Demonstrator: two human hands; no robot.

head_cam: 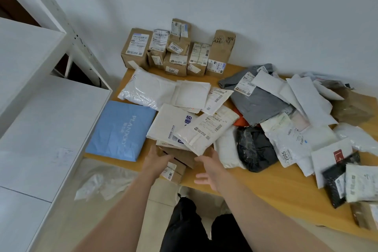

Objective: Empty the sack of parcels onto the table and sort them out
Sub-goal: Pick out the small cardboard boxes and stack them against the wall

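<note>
Blue parcel (120, 131) reads PLANDOO; white bag (284, 139) perhaps 2005.

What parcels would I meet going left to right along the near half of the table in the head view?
Blue PLANDOO parcel → cream mailer with barcode labels → black plastic parcel → white bag marked 2005 → black bubble mailer.
</note>
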